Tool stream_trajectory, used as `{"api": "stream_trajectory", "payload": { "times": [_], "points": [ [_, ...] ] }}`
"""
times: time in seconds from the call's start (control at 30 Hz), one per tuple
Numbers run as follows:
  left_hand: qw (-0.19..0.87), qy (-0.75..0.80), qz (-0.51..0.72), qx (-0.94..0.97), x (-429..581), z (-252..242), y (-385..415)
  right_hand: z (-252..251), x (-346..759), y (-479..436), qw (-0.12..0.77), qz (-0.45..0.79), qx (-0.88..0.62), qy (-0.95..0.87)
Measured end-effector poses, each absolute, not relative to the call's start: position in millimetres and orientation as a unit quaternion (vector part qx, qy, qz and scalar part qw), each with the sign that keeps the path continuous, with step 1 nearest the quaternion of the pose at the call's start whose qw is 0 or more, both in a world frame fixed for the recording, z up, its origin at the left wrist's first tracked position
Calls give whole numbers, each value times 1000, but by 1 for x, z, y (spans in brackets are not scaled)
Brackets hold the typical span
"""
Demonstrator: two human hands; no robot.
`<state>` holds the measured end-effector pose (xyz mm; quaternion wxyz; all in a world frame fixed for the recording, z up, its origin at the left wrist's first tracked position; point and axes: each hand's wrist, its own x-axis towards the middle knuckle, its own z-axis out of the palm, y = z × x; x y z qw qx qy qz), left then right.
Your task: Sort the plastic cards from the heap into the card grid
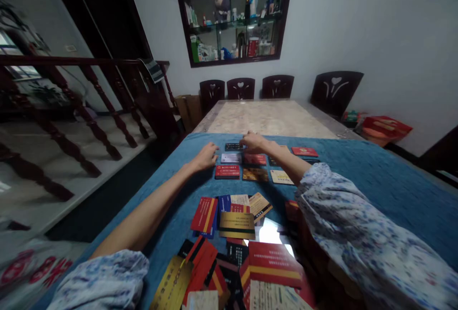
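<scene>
Reaching past unsorted card heap (275,258) to laid-out rows (227,172); right hand (254,142) at black card (232,147), left hand (206,156) near; grips unclear.

Printed cards, rectangular, lie in two groups. Far group: flat rows on the blue cloth (375,171). Near row, left to right: red lettered card (227,171), brown-gold card (255,174), cream card (282,177). Next row includes a pale card (231,158); beyond it, a black card (234,147). Near group: loose, overlapping, at mixed angles. It includes a horizontal gold card (237,225), a tilted tan card (260,206) and a yellow-striped red card (274,263).
</scene>
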<state>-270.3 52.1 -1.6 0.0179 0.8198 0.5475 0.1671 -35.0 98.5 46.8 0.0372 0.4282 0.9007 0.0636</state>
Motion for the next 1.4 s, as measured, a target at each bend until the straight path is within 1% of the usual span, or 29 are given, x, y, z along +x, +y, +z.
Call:
{"api": "stream_trajectory", "payload": {
  "times": [0.2, 0.47, 0.73, 0.9, 1.17, 1.4],
  "points": [
    [9, 546, 177, 819, -276, 0, 12, 56, -40, 55, 11, 71, 403, 912],
    [10, 547, 181, 817, -280, 4, -40, 53, -46, 9, -33, 53, 354, 933],
    [2, 570, 160, 806, -273, -1, -95, 31, -59, -25, -64, 21, 312, 948],
    [-13, 605, 97, 790, -265, 4, -124, 14, -71, -42, -87, -14, 271, 958],
    [-17, 621, 0, 784, -254, 13, -148, 4, -87, -62, -63, -30, 251, 966],
    [-2, 639, -36, 768, -250, 18, -155, 5, -86, -74, -24, -34, 243, 969]
  ]
}}
